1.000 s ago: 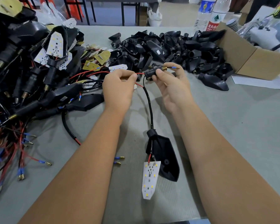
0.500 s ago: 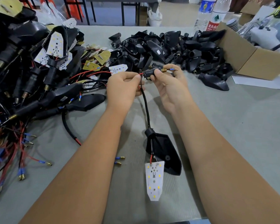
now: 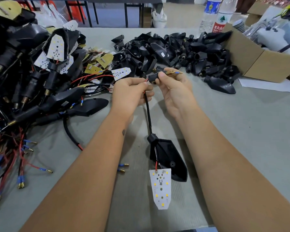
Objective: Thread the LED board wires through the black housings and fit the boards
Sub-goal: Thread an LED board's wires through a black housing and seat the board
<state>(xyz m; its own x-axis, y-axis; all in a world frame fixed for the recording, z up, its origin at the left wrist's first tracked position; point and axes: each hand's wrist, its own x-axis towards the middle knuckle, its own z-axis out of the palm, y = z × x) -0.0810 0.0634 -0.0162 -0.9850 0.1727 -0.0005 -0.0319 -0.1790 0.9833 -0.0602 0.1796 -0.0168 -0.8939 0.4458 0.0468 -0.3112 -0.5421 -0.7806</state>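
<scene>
I see a brown cardboard box (image 3: 251,62) at the far right of the grey tabletop (image 3: 241,131). A white sheet of paper (image 3: 271,85) lies just in front of the box. Behind the box stand two clear water bottles, one with a blue label (image 3: 211,10) and one with a red label (image 3: 222,17), close beside each other. Past the far edge of the tabletop I see dark table legs (image 3: 126,13) and a white bag (image 3: 159,18) on the floor.

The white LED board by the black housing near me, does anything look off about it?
Yes. The white LED board lies on the grey table, outside the black shield-shaped housing, overlapping only its edge and tethered by a red wire. It isn't seated yet.
</scene>
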